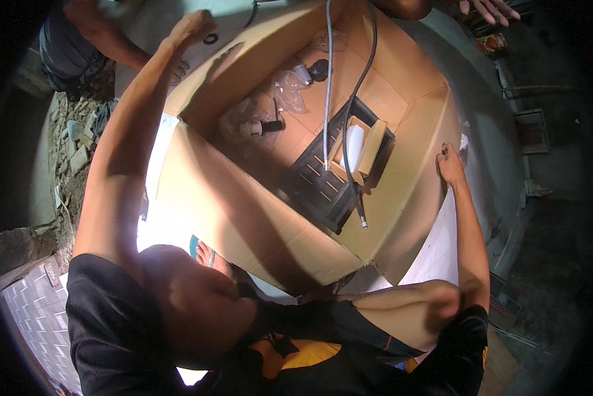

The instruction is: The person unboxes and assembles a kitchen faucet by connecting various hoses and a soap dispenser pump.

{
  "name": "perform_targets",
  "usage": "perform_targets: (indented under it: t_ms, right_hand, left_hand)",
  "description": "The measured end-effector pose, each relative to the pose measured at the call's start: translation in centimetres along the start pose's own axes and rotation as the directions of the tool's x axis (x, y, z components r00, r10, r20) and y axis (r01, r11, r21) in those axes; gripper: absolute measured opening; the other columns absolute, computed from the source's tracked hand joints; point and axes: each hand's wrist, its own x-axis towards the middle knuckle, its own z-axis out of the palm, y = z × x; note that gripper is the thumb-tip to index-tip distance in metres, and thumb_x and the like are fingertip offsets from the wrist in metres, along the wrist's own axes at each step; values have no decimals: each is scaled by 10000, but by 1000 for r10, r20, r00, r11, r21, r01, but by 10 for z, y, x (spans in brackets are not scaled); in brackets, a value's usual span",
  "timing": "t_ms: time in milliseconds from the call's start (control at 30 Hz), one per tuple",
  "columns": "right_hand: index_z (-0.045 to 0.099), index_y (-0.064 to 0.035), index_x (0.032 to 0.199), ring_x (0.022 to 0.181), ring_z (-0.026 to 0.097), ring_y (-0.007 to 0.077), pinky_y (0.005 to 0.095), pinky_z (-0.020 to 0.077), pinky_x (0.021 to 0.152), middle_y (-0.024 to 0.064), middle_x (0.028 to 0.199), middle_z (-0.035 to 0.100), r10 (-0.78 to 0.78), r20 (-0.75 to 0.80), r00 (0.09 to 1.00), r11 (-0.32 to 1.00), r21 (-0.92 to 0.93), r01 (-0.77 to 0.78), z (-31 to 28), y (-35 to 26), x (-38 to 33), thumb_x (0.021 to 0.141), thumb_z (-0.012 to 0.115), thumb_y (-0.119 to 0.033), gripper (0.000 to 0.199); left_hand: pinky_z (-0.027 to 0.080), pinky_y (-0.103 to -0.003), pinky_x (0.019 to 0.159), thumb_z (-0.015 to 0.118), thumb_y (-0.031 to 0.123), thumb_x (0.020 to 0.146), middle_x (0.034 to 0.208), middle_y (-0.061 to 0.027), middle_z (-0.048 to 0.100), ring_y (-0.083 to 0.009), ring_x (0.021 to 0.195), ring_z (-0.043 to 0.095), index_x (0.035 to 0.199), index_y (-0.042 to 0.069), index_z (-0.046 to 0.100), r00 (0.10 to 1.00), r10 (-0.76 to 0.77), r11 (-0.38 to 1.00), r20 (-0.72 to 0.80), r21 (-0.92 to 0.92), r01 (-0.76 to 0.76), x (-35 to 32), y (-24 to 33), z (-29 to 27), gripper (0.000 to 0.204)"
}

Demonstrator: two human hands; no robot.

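Note:
A large open cardboard box (244, 218) stands in front of me, between my arms. My left hand (194, 28) is closed beyond its far left wall; anything in its fingers is hidden. Against the outside of the right wall, my right hand (450, 164) is closed too, and what it grips, if anything, is unclear. Inside the box lies a black slotted tray (310, 188), bearing a small open carton (370, 146) with a white rounded item (352, 146). A grey hose (328, 79) and a black hose (362, 79) hang over the far rim into the box.
Clear plastic bags (288, 92) and a black-and-white pump-like fitting (263, 127) lie inside the box. Another person's arm (108, 39) reaches in at far left; a spread hand (491, 10) shows at top right. Rubble (78, 142) lies left. A black ring (210, 39) sits near my left hand.

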Motion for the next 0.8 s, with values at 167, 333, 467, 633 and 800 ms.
perform_targets:
  t_ms: [167,333,467,633,800]
  right_hand:
    - [515,-14,1036,884,610,407,439,467,787,264,900,605,5,-40,999,998,-57,-7,5,2,1,821,539,-168,266]
    - [515,-14,1017,933,595,432,450,466,809,273,942,605,80,-36,996,994,-70,-83,2,-9,-2,819,539,-182,261]
    - [514,-21,1042,955,594,429,453,463,826,268,975,613,143,10,990,987,-69,-142,-3,-17,-3,818,544,-191,282]
    - [522,-9,1066,1014,570,443,491,450,883,282,1067,591,100,3,995,994,-38,-99,-3,-9,-2,814,536,-227,334]
    - [534,-6,1054,987,571,424,463,453,871,251,1023,596,47,-50,998,994,-92,-51,-11,-23,-7,800,564,-184,311]
  left_hand:
    - [497,-447,799,566,158,826,994,-190,664,-358,938,641,1047,100,624,981,109,977,-159,-167,-135,7,91,1,237]
    - [518,-401,755,640,188,771,881,-149,671,-284,844,651,1028,98,664,772,541,841,334,-186,-509,4,157,41,273]
    - [502,-406,823,594,360,855,1060,-102,675,-261,972,637,1019,95,670,633,575,780,519,-115,-615,0,156,98,321]
    - [492,-426,850,597,358,862,1135,-136,653,-286,1030,623,1126,84,657,610,514,792,603,-61,-607,34,119,132,385]
    - [497,-400,829,613,278,852,1092,-135,664,-281,993,630,1103,74,660,673,617,780,408,-427,-456,25,102,128,327]
